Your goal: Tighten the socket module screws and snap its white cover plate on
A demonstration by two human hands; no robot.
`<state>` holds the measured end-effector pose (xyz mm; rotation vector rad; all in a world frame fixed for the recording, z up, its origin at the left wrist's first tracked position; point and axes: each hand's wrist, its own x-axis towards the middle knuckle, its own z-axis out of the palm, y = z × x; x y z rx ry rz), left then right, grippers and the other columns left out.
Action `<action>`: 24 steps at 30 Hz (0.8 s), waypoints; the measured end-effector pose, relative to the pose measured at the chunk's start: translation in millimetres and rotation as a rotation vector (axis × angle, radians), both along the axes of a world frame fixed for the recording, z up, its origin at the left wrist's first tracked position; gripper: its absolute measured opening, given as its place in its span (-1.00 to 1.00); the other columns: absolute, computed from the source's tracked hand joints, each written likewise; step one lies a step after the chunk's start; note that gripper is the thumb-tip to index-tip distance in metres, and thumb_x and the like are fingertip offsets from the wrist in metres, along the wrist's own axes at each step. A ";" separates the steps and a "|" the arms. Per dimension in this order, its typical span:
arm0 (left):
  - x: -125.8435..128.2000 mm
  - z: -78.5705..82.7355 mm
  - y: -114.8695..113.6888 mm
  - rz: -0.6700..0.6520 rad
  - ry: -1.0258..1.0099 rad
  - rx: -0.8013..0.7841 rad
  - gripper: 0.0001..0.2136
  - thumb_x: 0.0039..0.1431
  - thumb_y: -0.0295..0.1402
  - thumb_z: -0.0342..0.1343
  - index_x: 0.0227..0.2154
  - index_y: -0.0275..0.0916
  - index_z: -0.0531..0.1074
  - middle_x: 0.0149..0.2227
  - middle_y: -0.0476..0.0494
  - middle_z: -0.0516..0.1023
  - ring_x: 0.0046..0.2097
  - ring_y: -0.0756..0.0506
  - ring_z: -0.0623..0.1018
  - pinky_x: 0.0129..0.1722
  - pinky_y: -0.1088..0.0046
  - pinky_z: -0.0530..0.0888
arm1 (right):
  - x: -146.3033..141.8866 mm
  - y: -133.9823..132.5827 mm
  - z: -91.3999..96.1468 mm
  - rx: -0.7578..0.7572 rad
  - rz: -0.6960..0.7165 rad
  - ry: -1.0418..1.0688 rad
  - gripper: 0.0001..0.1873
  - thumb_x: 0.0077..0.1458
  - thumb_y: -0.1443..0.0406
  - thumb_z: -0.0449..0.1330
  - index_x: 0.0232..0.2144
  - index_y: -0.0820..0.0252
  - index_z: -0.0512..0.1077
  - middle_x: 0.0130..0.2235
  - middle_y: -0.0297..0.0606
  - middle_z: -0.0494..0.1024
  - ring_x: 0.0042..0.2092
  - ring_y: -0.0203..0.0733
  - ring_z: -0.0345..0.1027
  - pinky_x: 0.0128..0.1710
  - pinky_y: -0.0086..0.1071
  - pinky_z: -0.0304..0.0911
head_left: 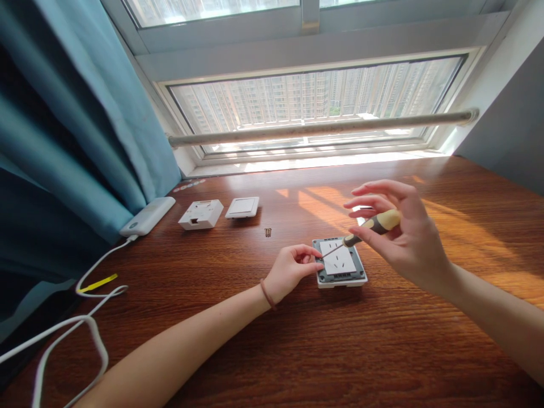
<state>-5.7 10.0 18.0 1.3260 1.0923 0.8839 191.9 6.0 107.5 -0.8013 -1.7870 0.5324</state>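
Note:
A wall socket [338,256] with a white slotted face and a grey frame lies face up on a white back box [343,284] on the wooden table. My right hand [408,235] grips a screwdriver [374,227] by its yellow and grey handle, some fingers lifted away from it. The shaft slants down left to the socket's left edge. There my left hand [293,269] is closed in a pinch, fingertips against the frame beside the screwdriver tip. Whatever sits between those fingertips is too small to make out.
Several small screws [267,232] lie left of the socket. Farther left are a white switch panel [242,207] and another white back box [201,214]. A white power bank [148,216] with a cable [100,263] rests by the blue curtain [127,141], near a yellow strip [98,283].

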 end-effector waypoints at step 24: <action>-1.2 -1.8 0.4 0.003 -0.013 -0.023 -0.75 -0.22 -0.33 0.30 -0.44 -0.37 0.48 -0.60 0.10 0.16 -0.49 0.08 0.13 -0.48 0.53 0.05 | 4.0 -2.4 6.6 0.053 0.034 -0.065 -0.56 -0.08 0.42 0.27 -0.10 0.05 0.36 -0.22 -0.29 0.43 -0.18 -0.20 0.35 -0.21 -0.28 0.38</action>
